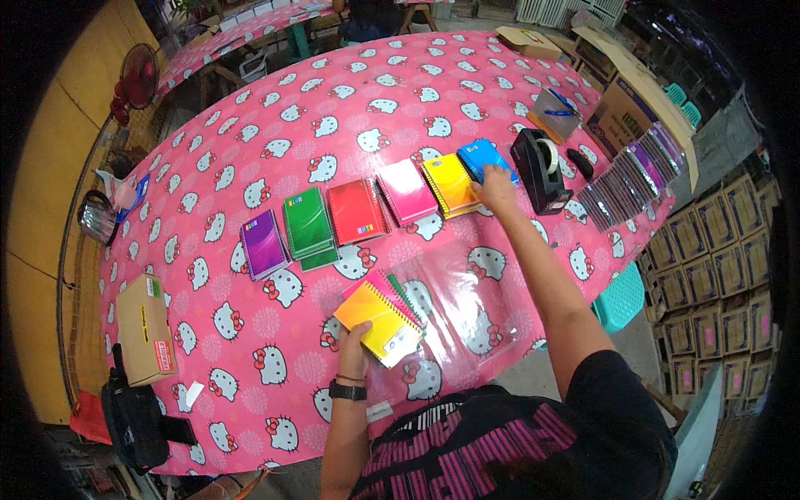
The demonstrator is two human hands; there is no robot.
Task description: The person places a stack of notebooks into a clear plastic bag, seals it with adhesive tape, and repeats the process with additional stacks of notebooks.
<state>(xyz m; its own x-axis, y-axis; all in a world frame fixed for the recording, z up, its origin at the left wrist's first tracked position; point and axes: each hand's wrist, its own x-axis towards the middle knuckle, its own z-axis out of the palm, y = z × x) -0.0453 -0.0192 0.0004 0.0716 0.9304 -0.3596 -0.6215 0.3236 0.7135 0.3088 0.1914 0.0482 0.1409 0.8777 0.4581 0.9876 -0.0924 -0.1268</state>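
Note:
A row of small spiral notebooks lies across the pink patterned table (275,125): purple (264,242), green (308,223), red (356,212), pink (407,191), yellow (450,182) and blue (483,157). My right hand (497,187) reaches out and rests on the blue notebook at the row's right end. My left hand (353,346), with a black watch on the wrist, holds a fanned stack of notebooks (380,315) with a yellow-orange one on top. Beside that stack lies a clear plastic bag (454,304).
A black tape dispenser (540,168) stands right of the blue notebook. Fanned packs of dark booklets (629,175) lie at the right edge. A cardboard box (143,329) and a black bag (133,421) sit at the left. Stacked cartons (717,283) fill the floor at right.

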